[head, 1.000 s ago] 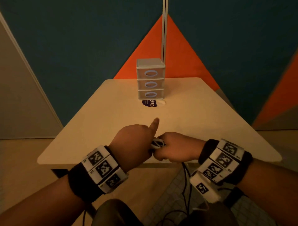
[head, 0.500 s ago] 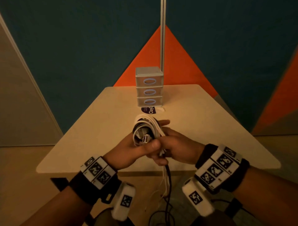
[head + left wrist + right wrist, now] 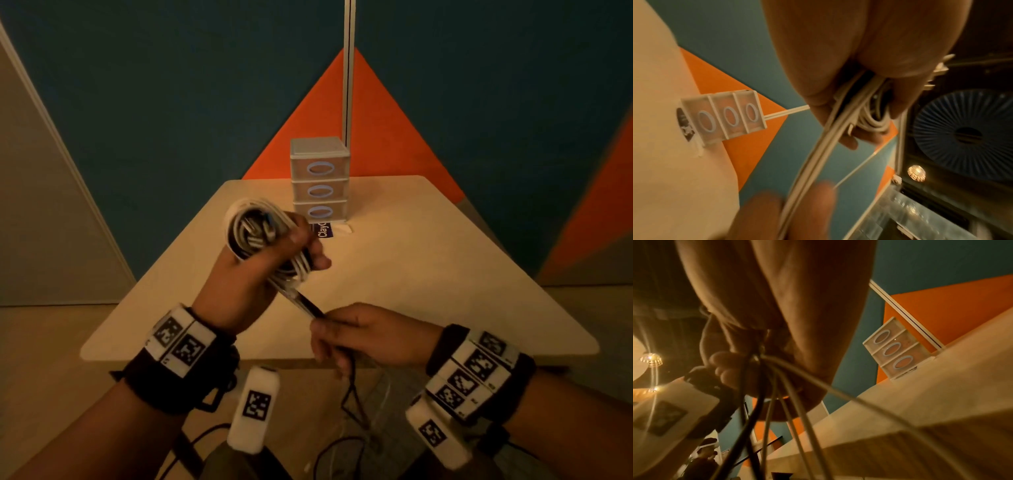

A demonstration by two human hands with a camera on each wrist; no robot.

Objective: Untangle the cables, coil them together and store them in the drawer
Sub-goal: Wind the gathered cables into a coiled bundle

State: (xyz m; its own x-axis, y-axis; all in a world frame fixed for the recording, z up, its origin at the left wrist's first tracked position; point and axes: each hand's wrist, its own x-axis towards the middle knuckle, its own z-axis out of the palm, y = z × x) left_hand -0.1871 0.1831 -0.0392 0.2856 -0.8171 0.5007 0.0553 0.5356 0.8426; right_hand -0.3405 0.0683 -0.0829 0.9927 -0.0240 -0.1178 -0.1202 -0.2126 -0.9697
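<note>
Cables (image 3: 260, 233) partly coiled: white and dark loops bunched above the worktop (image 3: 428, 274), clamped by curled fingers (image 3: 308, 246) of left hand (image 3: 253, 274). Uncoiled tails stretched down from those fingers to right hand (image 3: 363, 334), pinched there by closed fingers (image 3: 325, 342), then hanging past the worktop edge toward the floor. Remaining, by the look of it: winding in the tails, then stowing. Three-drawer unit (image 3: 320, 181) well beyond the left fingers, all drawers closed; contents not discernible through the translucent fronts.

"Clay" on dark sticker (image 3: 323, 230), cut off
</note>
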